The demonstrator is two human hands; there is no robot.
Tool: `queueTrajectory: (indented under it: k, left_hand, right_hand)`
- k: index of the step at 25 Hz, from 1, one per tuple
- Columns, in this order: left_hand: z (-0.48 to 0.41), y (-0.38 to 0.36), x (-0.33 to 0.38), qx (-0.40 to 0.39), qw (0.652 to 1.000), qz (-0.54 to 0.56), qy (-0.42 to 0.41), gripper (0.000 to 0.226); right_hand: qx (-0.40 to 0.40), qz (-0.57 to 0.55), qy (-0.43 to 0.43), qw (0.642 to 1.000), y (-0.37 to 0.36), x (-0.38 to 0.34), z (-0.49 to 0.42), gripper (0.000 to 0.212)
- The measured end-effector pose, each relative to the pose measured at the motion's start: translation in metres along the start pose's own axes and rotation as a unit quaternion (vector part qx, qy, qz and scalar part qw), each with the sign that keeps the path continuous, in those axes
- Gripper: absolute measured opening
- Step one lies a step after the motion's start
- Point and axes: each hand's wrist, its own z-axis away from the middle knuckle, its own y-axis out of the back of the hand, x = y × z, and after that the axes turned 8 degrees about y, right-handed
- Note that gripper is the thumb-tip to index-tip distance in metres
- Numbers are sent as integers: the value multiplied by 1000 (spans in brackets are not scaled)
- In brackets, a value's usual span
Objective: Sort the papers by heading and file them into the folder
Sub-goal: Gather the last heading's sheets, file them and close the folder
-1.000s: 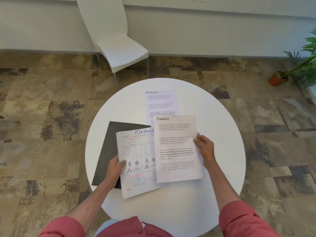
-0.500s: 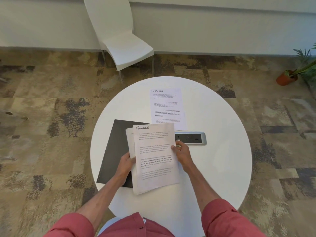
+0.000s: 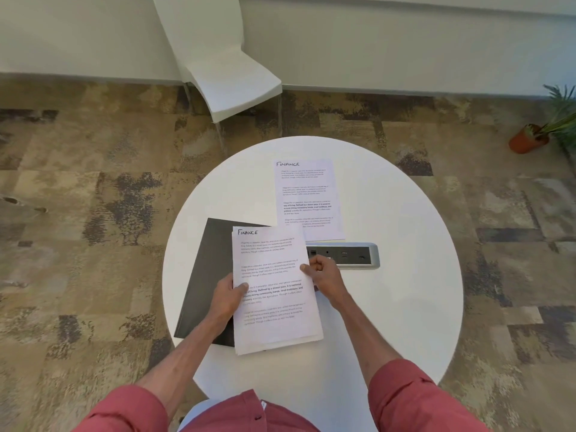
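Note:
I hold a stack of white papers [image 3: 274, 304] above the round white table [image 3: 405, 307]; the top sheet is headed FINANCE. My left hand [image 3: 226, 299] grips the stack's left edge, thumb on top. My right hand [image 3: 324, 274] pinches the right edge. A black folder [image 3: 208, 275] lies shut on the table, partly under the stack and my left hand. Another FINANCE sheet [image 3: 307, 199] lies flat on the table farther back.
A grey power socket panel [image 3: 352, 255] is set into the table, right of my right hand. A white chair [image 3: 224, 67] stands beyond the table by the wall. A potted plant [image 3: 530, 138] sits on the carpet at the far right.
The two sheets that were held apart have been brought together into one squared stack, with the text-only FINANCE sheet on top. My right hand moved left, uncovering the socket panel.

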Motion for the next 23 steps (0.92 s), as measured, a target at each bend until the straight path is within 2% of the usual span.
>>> queueTrajectory:
  k: [2, 5, 7, 12, 14, 17, 21, 23]
  left_hand:
    - [-2, 2, 4, -4, 1000, 0, 8, 35]
    - [-6, 6, 5, 4, 1000, -20, 13, 35]
    - [-8, 10, 4, 8, 999, -32, 15, 34]
    - [-17, 21, 1, 22, 999, -41, 28, 35]
    - [-20, 23, -1, 20, 998, -38, 36, 34]
    - [-26, 22, -6, 18, 998, -36, 43, 33]
    - [-28, 20, -10, 27, 998, -31, 49, 34]
    - [-28, 20, -10, 28, 998, -30, 47, 33]
  right_hand:
    - [31, 62, 9, 998, 7, -10, -10, 24]
    - [218, 191, 30, 957, 27, -32, -43, 20]
    - [280, 244, 31, 928, 40, -45, -71, 19]
    - [204, 384, -65, 898, 34, -63, -124, 83]
    - [193, 429, -87, 878, 24, -66, -131, 98]
    - [195, 458, -91, 862, 19, -67, -135, 102]
    - [177, 433, -125, 875, 29, -74, -140, 98]
    - [175, 399, -131, 890, 35, -73, -143, 88]
